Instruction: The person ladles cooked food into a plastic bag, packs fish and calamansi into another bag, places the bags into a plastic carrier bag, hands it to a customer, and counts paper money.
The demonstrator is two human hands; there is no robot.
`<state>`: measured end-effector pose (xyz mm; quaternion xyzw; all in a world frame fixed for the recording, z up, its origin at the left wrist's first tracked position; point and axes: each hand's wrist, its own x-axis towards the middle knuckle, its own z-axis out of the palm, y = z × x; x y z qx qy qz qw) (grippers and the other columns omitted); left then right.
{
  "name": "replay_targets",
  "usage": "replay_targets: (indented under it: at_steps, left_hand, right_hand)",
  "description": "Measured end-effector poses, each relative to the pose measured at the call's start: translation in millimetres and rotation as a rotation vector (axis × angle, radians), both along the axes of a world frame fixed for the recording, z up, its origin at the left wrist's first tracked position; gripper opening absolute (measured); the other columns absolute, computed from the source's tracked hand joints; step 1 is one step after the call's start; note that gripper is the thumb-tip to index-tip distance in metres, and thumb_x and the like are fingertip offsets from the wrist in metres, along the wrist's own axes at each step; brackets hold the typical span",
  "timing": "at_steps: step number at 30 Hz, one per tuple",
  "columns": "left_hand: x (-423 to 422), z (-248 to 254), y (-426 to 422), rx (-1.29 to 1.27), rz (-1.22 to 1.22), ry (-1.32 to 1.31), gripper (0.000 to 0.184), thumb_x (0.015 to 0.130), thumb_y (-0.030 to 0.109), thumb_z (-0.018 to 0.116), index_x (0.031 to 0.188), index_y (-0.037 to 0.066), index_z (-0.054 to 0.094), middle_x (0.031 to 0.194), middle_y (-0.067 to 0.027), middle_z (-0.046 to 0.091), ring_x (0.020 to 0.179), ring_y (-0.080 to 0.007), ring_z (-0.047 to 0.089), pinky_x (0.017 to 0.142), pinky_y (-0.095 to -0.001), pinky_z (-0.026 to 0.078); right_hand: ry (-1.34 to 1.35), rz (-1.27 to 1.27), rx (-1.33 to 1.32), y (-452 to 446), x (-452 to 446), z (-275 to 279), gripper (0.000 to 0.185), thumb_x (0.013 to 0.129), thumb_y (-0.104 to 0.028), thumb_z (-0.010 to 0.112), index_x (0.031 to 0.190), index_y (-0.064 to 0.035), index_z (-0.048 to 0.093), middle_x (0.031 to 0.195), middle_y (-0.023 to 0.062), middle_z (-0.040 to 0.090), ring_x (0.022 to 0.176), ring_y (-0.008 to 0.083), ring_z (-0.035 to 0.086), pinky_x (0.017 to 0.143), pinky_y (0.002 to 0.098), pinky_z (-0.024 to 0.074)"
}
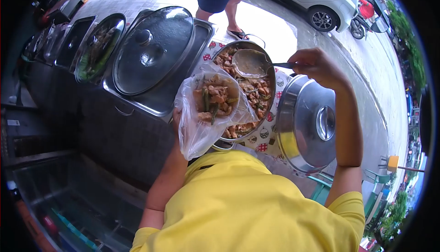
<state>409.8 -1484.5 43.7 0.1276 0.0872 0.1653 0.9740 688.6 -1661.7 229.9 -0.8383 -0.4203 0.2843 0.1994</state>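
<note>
A bag (194, 135) is mostly hiding the left hand (176, 116), grip unclear. The right hand (317, 67), wrist bent, is gripping a ladle (250, 63).

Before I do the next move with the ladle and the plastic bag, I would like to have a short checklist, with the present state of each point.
1. Right hand has the ladle by its handle: ok.
2. Left hand has a firm grip on the plastic bag: cannot tell; the hand is mostly hidden behind it.
3. Pot uncovered, with food within reach of the ladle: ok.
4. Silver lid out of the way: ok, beside the pot.
5. Plastic bag closed: not ok; it is open, with food showing inside.
6. Plastic bag free of leaks: cannot tell; its underside is hidden.
</note>
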Motion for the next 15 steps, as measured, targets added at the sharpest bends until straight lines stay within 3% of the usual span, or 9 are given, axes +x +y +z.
replay_targets:
  at_steps: [2, 3, 4, 6, 8, 10, 15]
  left_hand:
    - [-5, 3, 0, -0.116, -0.002, 0.004, 0.063, 0.087, 0.045, 0.028, 0.133, 0.002, 0.036, 0.13, -0.0179, 0.045, 0.113, -0.0338, 0.051, 0.097, -0.0488, 0.042]
    - [-1, 34, -7, 0.224, 0.112, 0.355, 0.059, 0.09, 0.043, 0.033, 0.132, 0.001, 0.037, 0.127, -0.0181, 0.047, 0.111, -0.0327, 0.053, 0.093, -0.0476, 0.046]
    - [-3, 36, -7, 0.236, 0.122, 0.404, 0.059, 0.09, 0.043, 0.033, 0.132, 0.001, 0.037, 0.127, -0.018, 0.047, 0.111, -0.0327, 0.053, 0.093, -0.0475, 0.047]
    - [-7, 33, -6, 0.235, 0.163, 0.407, 0.058, 0.091, 0.042, 0.033, 0.132, 0.001, 0.037, 0.127, -0.018, 0.047, 0.111, -0.0326, 0.053, 0.093, -0.0473, 0.047]
    - [-12, 28, -6, 0.224, 0.195, 0.387, 0.058, 0.091, 0.042, 0.034, 0.132, 0.001, 0.037, 0.127, -0.0179, 0.047, 0.111, -0.0324, 0.053, 0.092, -0.0471, 0.047]
    - [-17, 25, -6, 0.225, 0.222, 0.39, 0.058, 0.091, 0.042, 0.034, 0.132, 0.001, 0.037, 0.127, -0.0179, 0.047, 0.11, -0.0323, 0.053, 0.092, -0.0469, 0.047]
    - [-24, 22, -4, 0.225, 0.28, 0.391, 0.057, 0.091, 0.041, 0.035, 0.132, 0.001, 0.037, 0.126, -0.0178, 0.047, 0.11, -0.032, 0.053, 0.092, -0.0464, 0.048]
  right_hand:
    - [-0.137, -0.071, -0.047, 3, 8, -9, 0.017, 0.078, -0.002, 0.058, 0.093, -0.0067, 0.067, 0.076, 0.011, 0.064, 0.069, 0.0221, 0.061, 0.062, 0.0356, 0.0467]
    - [-0.259, -0.095, -0.05, 9, 8, -17, 0.017, 0.079, -0.002, 0.059, 0.093, -0.0063, 0.066, 0.076, 0.0103, 0.063, 0.067, 0.0214, 0.059, 0.061, 0.0353, 0.0458]
    - [-0.378, -0.122, -0.052, 13, 11, -29, 0.016, 0.079, -0.002, 0.059, 0.093, -0.0058, 0.066, 0.075, 0.0096, 0.062, 0.066, 0.0207, 0.058, 0.059, 0.0349, 0.0449]
    - [-0.555, 0.024, 0.123, 24, 26, -70, 0.024, 0.077, 0.004, 0.055, 0.094, -0.0077, 0.067, 0.086, 0.0135, 0.061, 0.078, 0.0304, 0.059, 0.071, 0.0412, 0.0469]
    - [-0.633, 0.069, 0.18, 40, 21, -94, 0.029, 0.073, 0.008, 0.054, 0.095, -0.0075, 0.067, 0.087, 0.0125, 0.059, 0.079, 0.0308, 0.058, 0.072, 0.0406, 0.0466]
    - [-0.67, 0.219, 0.208, 44, 24, -112, 0.033, 0.071, 0.009, 0.052, 0.096, -0.0067, 0.066, 0.088, 0.0117, 0.057, 0.081, 0.0299, 0.058, 0.073, 0.0401, 0.0464]
    - [-0.508, 0.108, 0.057, 16, 17, -85, 0.035, 0.067, 0.013, 0.048, 0.089, -0.0046, 0.068, 0.085, 0.0126, 0.058, 0.082, 0.0314, 0.059, 0.071, 0.0403, 0.0455]
